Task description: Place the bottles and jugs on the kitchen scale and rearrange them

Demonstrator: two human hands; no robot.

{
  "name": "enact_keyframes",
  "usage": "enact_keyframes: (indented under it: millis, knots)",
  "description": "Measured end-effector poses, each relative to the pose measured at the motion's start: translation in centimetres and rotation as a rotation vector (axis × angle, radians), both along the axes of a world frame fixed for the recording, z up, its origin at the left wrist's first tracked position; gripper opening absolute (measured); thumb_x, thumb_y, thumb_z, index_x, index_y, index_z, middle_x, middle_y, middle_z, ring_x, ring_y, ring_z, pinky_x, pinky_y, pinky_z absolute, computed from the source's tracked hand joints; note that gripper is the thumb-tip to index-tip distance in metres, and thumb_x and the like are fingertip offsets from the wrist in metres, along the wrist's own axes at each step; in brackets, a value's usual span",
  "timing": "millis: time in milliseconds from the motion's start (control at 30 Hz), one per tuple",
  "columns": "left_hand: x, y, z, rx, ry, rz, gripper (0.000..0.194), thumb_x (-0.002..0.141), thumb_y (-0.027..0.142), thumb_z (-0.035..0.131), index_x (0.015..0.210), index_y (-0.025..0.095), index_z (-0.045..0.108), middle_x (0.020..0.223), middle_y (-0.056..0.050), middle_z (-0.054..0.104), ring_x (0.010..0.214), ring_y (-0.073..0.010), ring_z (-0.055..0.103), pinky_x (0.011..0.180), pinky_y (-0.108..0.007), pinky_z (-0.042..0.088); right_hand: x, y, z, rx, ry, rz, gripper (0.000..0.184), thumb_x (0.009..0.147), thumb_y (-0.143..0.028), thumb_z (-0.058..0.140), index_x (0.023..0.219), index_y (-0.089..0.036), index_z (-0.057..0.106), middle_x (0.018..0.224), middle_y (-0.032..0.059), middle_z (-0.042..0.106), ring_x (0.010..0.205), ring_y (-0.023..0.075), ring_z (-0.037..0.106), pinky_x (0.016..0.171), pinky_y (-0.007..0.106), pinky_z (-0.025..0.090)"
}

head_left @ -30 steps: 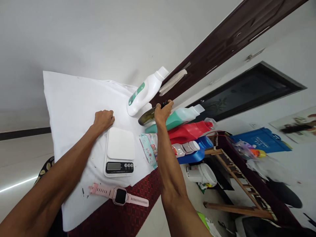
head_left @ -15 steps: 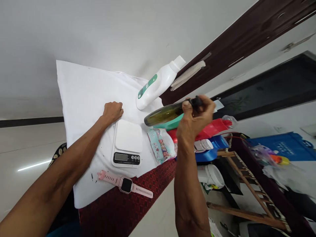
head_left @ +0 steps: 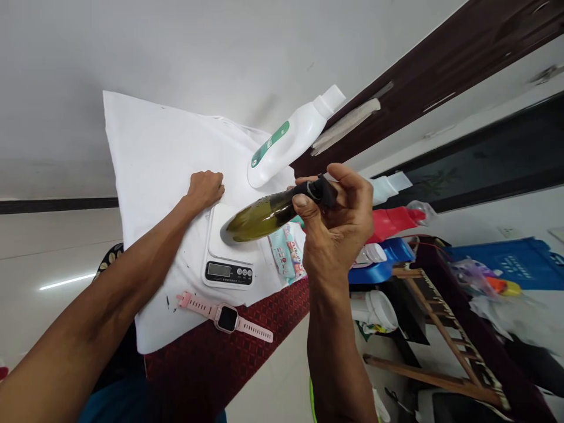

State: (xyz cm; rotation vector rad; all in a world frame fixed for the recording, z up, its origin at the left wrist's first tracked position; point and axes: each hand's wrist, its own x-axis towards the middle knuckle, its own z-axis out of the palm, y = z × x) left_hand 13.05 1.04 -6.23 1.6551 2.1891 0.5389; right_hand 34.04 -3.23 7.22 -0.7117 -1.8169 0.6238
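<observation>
My right hand [head_left: 337,223] grips a dark green glass bottle [head_left: 258,220] by its black-topped neck. The bottle slants, its base over the plate of the white kitchen scale [head_left: 220,252]; whether it touches the plate I cannot tell. The scale's small display looks blank. My left hand [head_left: 206,189] rests as a loose fist on the white cloth [head_left: 150,153], just beyond the scale, with nothing visible in it. A white detergent bottle [head_left: 293,141] with a green label stands behind the green bottle. A pack of wipes [head_left: 282,255] lies right of the scale, partly covered by my right hand.
In front of the scale lies a pink smartwatch [head_left: 227,319], partly over the dark red patterned cloth [head_left: 264,320]. Red [head_left: 392,223] and blue bottles [head_left: 396,252] stand on the right behind my wrist. A wooden frame [head_left: 440,323] and a white bucket [head_left: 379,311] are lower right.
My right hand has brought the green bottle leftward, from beside the wipes to over the scale. My left hand stays resting on the cloth. The view has shifted slightly.
</observation>
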Motion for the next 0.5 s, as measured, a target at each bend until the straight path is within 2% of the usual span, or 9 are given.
enact_keyframes:
  millis: [233,367,433,500]
  knots:
    - [0.1,-0.1,0.1,-0.005,-0.004,-0.003,0.037,0.102,0.026,0.042,0.114,0.015,0.075,0.114,-0.021,0.075,0.104,-0.0354,0.068,0.085,-0.043,0.039,-0.1,0.5,-0.2,-0.042,-0.026,0.014,0.054,0.087,-0.046,0.091,0.134,-0.033,0.065,0.114,0.0036,0.076,0.115,0.029,0.077,0.11,0.06,0.061]
    - [0.0,0.1,-0.1,0.005,-0.015,-0.001,0.035,0.102,0.025,0.043,0.112,0.015,0.075,0.113,-0.02,0.075,0.104,-0.035,0.068,0.086,-0.043,0.039,0.3,0.3,-0.3,-0.095,-0.072,0.071,0.061,0.084,-0.052,0.092,0.136,-0.034,0.066,0.128,0.0064,0.076,0.123,0.0305,0.075,0.112,0.061,0.06]
    - [-0.1,0.1,-0.1,0.004,-0.023,0.001,0.035,0.101,0.025,0.044,0.112,0.015,0.075,0.113,-0.02,0.075,0.105,-0.0351,0.068,0.086,-0.043,0.04,1.0,0.3,-0.8,-0.092,-0.059,0.074,0.069,0.082,-0.058,0.092,0.141,-0.034,0.065,0.136,0.0079,0.074,0.131,0.0316,0.072,0.113,0.06,0.06]
    - [-0.1,0.1,0.0,0.002,-0.033,0.008,0.034,0.102,0.026,0.045,0.112,0.015,0.076,0.111,-0.02,0.076,0.105,-0.0354,0.068,0.087,-0.043,0.041,2.1,0.2,-1.7,-0.093,-0.013,0.056,0.07,0.086,-0.064,0.087,0.144,-0.034,0.064,0.141,0.0096,0.072,0.134,0.0321,0.071,0.112,0.059,0.06]
